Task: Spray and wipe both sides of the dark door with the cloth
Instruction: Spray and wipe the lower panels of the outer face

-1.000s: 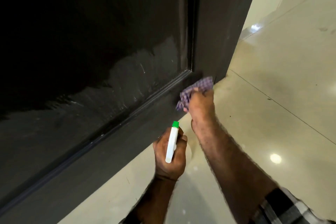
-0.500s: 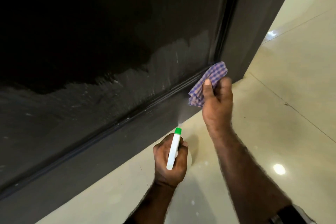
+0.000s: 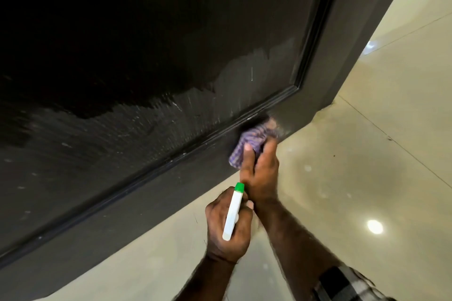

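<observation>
The dark door (image 3: 151, 61) fills the upper left of the head view, its lower panel streaked with wet smears above a raised moulding. My right hand (image 3: 261, 171) grips a purple checked cloth (image 3: 252, 140) and presses it against the door's bottom rail, near the lower right corner. Just below it, my left hand (image 3: 227, 225) is wrapped around a white spray bottle with a green tip (image 3: 232, 210), nozzle aimed up toward the door. The bottle's body is hidden behind my fingers.
Glossy beige floor tiles (image 3: 367, 154) spread to the right and below the door, with a ceiling light's reflection (image 3: 374, 226). The door's free edge (image 3: 352, 39) stands at the upper right. A pale wall base (image 3: 401, 39) runs beyond it.
My right hand has brought the cloth down from the moulding corner onto the bottom rail. The view has shifted so the door's corner sits further right. My left hand keeps the bottle still.
</observation>
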### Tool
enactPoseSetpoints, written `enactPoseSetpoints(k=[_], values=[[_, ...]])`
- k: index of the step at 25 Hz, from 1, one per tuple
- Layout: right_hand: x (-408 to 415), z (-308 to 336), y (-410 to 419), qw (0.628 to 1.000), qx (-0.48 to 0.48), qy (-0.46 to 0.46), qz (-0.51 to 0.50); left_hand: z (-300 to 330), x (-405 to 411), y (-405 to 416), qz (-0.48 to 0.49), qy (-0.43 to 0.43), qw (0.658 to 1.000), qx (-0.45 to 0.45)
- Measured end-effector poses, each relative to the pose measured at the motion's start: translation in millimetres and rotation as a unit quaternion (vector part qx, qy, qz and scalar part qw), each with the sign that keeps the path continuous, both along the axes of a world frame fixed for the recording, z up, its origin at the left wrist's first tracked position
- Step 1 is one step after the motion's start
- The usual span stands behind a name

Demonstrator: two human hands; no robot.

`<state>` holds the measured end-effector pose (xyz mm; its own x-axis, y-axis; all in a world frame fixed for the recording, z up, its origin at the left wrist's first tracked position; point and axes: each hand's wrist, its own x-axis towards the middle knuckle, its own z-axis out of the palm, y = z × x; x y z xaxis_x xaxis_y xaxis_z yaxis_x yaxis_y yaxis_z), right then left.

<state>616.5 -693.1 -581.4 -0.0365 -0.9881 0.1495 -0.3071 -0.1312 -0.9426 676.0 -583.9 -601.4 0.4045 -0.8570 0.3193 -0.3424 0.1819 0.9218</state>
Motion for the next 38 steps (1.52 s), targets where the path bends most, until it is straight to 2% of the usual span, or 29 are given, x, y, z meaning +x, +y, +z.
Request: enactPoseSetpoints(k=[1, 2, 3, 4, 5, 7, 8, 9, 10, 11, 13, 14, 15, 17, 19, 20, 22, 24, 25, 27, 29, 30, 31, 32, 34, 35, 36, 37, 38], values=[[-1.6, -13.0, 0.9, 0.994, 0.109, 0.029, -0.01, 1.8, 0.2, 3.3, -0.001, 0.005, 1.0, -0.005], [-4.5, -14.1, -4.4, 0.971, 0.236, 0.009, -0.021, 2.1, 0.3, 6.1, -0.002, 0.002, 1.0, -0.009], [-6.0, -11.2, -14.4, 0.945, 0.324, -0.038, -0.022, 3.1, 1.1, 8.8, -0.004, -0.005, 1.0, -0.013], [-5.7, -4.7, -25.1, 0.931, 0.354, -0.082, -0.039, 3.2, 2.0, 11.2, -0.001, -0.009, 1.0, -0.015], [-6.8, 9.2, -33.4, 0.935, 0.324, -0.132, -0.058, 3.1, 1.9, 12.5, 0.001, -0.013, 1.0, -0.016], [-4.2, 47.3, -30.8, 0.974, 0.105, -0.189, -0.066, 2.7, 2.8, 15.0, 0.004, -0.016, 1.0, -0.015], [-0.4, 52.2, -24.4, 0.987, 0.008, -0.154, -0.045, 2.1, 4.2, 17.5, 0.007, -0.02, 1.0, -0.017], [2.5, 40.2, -13.9, 0.992, -0.04, -0.119, -0.028, 2.8, 5.9, 21.1, 0.009, -0.023, 1.0, -0.019], [4.5, 13.6, -3.3, 0.997, -0.019, -0.061, -0.031, 3.1, 8.3, 26.8, 0.017, -0.024, 0.999, -0.019], [5.2, -6.2, -1.5, 0.997, 0.058, 0.005, -0.051, 5.0, 10.9, 33.6, 0.025, -0.025, 0.999, -0.018], [6.5, -13.5, -8.3, 0.951, 0.297, -0.046, -0.067, 9.2, 19.6, 51.2, 0.047, -0.029, 0.998, -0.01], [8.4, -10.9, -15.2, 0.931, 0.346, -0.097, -0.069, 10.5, 26.4, 62.4, 0.064, -0.036, 0.997, -0.003], [11.1, 1.0, -18.4, 0.93, 0.325, -0.146, -0.092, 11.2, 33.3, 73.8, 0.077, -0.042, 0.996, 0.004], [20.3, 37.2, -4.0, 0.968, 0.11, -0.182, -0.134, 9.4, 46.3, 96.4, 0.097, -0.044, 0.994, 0.014], [34.4, 35.9, 28.7, 0.991, -0.07, -0.098, -0.064, 7.6, 57.9, 113.4, 0.109, -0.033, 0.993, 0.022], [42.2, 11.9, 51.5, 0.996, -0.055, -0.057, -0.03, 7.6, 62.2, 119.1, 0.111, -0.024, 0.993, 0.025], [50.8, -17.9, 73.9, 0.992, 0.121, 0.022, 0.005, 10.2, 64.8, 123.8, 0.097, -0.008, 0.995, 0.024], [56.0, -9.6, 71.5, 0.952, 0.302, -0.046, 0.008, 13.9, 64.8, 122.8, 0.084, 0.004, 0.996, 0.022], [58.4, -0.3, 66.2, 0.945, 0.309, -0.103, -0.005, 13.6, 65.6, 122.1, 0.082, 0.004, 0.996, 0.018], [55.4, 37.3, 61.5, 0.975, 0.139, -0.171, -0.025, 10.1, 65.3, 119.6, 0.076, -0.006, 0.997, 0.005], [56.8, 49.6, 65.8, 0.989, -0.038, -0.14, 0.022, 5.7, 66.6, 118.5, 0.078, -0.02, 0.997, 0.001], [57.1, 38.7, 67.6, 0.991, -0.052, -0.115, 0.033, 5.4, 67.5, 119.4, 0.083, -0.023, 0.996, -0.001], [56.7, 24.1, 68.7, 0.996, 0.002, -0.082, 0.022, 6.5, 67.1, 119.3, 0.085, -0.023, 0.996, -0.006], [56.7, 16.9, 70.7, 0.987, 0.134, -0.09, -0.005, 7.7, 65.4, 119.4, 0.084, -0.022, 0.996, -0.012], [62.3, 23.4, 67.5, 0.913, 0.372, -0.165, -0.012, 7.2, 64.3, 120.2, 0.088, -0.033, 0.995, -0.016], [62.5, 35.0, 65.7, 0.907, 0.382, -0.176, -0.015, 6.6, 63.2, 120.3, 0.092, -0.036, 0.995, -0.013], [63.8, 47.3, 64.8, 0.934, 0.301, -0.191, -0.019, 5.4, 63.0, 119.0, 0.098, -0.034, 0.995, -0.007], [65.3, 57.7, 69.2, 0.975, 0.133, -0.175, -0.021, 3.7, 63.4, 118.8, 0.104, -0.029, 0.994, -0.002], [66.9, 67.9, 76.8, 0.988, -0.016, -0.154, 0.02, 1.8, 64.4, 118.7, 0.108, -0.027, 0.994, 0.0]])
